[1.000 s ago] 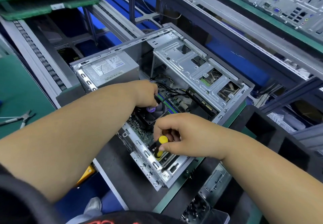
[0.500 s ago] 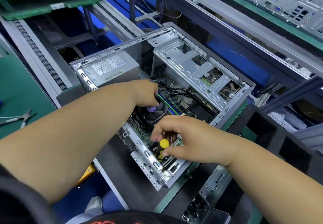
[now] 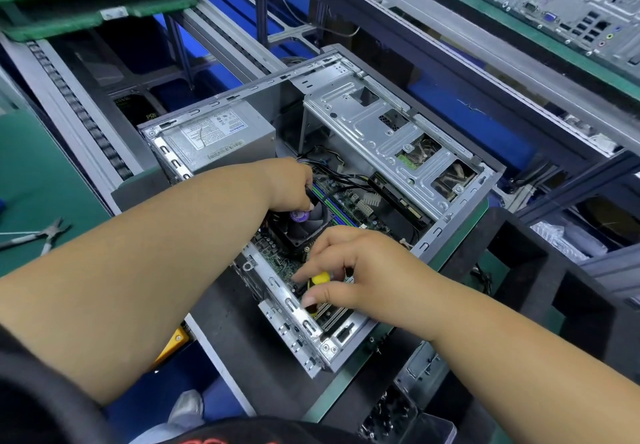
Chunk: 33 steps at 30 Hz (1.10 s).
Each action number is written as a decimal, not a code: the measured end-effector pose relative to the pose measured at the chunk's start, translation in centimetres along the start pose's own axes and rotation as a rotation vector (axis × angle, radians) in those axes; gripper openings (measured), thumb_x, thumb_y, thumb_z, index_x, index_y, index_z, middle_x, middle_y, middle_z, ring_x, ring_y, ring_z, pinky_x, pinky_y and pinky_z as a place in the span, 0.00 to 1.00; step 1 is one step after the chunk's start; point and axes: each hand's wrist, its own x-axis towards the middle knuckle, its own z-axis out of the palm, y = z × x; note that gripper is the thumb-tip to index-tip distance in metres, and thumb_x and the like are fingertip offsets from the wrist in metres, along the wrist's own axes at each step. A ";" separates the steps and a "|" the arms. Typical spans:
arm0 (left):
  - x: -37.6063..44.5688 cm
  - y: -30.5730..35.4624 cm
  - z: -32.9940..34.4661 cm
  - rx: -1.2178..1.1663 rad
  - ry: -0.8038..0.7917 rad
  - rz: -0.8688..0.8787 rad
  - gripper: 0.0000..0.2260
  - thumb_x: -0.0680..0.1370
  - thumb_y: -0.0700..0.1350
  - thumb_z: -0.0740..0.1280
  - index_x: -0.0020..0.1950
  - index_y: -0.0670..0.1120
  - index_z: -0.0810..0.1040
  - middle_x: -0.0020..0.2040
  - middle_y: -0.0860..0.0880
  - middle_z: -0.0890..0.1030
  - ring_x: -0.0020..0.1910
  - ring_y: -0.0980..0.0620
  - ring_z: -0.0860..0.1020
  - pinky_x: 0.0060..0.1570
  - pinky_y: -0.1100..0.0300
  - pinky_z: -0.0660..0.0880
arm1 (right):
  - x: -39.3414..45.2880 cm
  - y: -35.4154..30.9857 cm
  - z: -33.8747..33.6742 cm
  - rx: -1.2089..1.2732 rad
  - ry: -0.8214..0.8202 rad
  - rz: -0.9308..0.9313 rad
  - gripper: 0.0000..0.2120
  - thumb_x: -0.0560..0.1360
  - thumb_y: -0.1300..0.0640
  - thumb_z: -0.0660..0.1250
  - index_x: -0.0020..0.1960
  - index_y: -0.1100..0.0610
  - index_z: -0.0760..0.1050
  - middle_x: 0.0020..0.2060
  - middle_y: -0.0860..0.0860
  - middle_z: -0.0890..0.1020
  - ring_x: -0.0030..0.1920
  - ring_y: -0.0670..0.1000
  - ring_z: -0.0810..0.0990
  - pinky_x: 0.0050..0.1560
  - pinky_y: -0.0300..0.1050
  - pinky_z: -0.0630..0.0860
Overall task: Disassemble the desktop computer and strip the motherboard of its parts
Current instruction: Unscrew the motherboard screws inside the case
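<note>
The right hand (image 3: 360,270) has slid a touch nearer and lower along the board since a moment ago, its fingers fanning out while thumb and forefinger keep pinching the yellow-handled screwdriver (image 3: 317,282). The tool's tip is hidden, somewhere down by the near edge of the motherboard (image 3: 349,201), which still lies inside the open computer case (image 3: 391,124) at the middle of the bench. The left hand (image 3: 289,183) reaches in over the fan (image 3: 301,227), fingers curled down by the black cables (image 3: 346,175); whether they grip anything I cannot tell. The power supply (image 3: 214,135) sits at the far left of the case. Risk here, to my eye: with such a light pinch the driver could slip off a screw and gouge the board or drop the screw inside.
</note>
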 end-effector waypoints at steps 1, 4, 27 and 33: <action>0.0 0.0 0.0 0.001 -0.001 -0.001 0.21 0.74 0.53 0.69 0.65 0.47 0.72 0.60 0.43 0.73 0.48 0.48 0.70 0.45 0.60 0.66 | 0.1 0.0 0.1 0.000 0.021 0.000 0.11 0.69 0.51 0.77 0.52 0.48 0.85 0.44 0.46 0.77 0.39 0.46 0.76 0.49 0.51 0.76; 0.0 0.0 0.0 0.002 -0.001 -0.002 0.22 0.75 0.53 0.69 0.65 0.47 0.72 0.60 0.43 0.73 0.48 0.48 0.70 0.45 0.60 0.66 | 0.0 0.2 -0.1 -0.048 0.016 -0.009 0.11 0.71 0.53 0.76 0.53 0.48 0.84 0.43 0.47 0.78 0.41 0.46 0.77 0.49 0.48 0.76; -0.1 0.0 -0.1 -0.009 0.005 0.010 0.20 0.75 0.53 0.68 0.65 0.47 0.72 0.60 0.43 0.73 0.47 0.49 0.68 0.45 0.60 0.65 | 0.3 -0.8 0.8 -0.565 -0.106 -0.027 0.12 0.81 0.47 0.57 0.55 0.54 0.73 0.46 0.50 0.78 0.48 0.53 0.74 0.49 0.51 0.72; 0.0 0.0 0.0 -0.011 0.006 0.008 0.19 0.75 0.52 0.69 0.63 0.48 0.73 0.58 0.44 0.73 0.47 0.49 0.69 0.44 0.60 0.65 | -0.3 -0.8 0.5 -0.526 -0.142 -0.006 0.09 0.78 0.51 0.58 0.55 0.55 0.70 0.50 0.49 0.75 0.53 0.52 0.71 0.54 0.51 0.71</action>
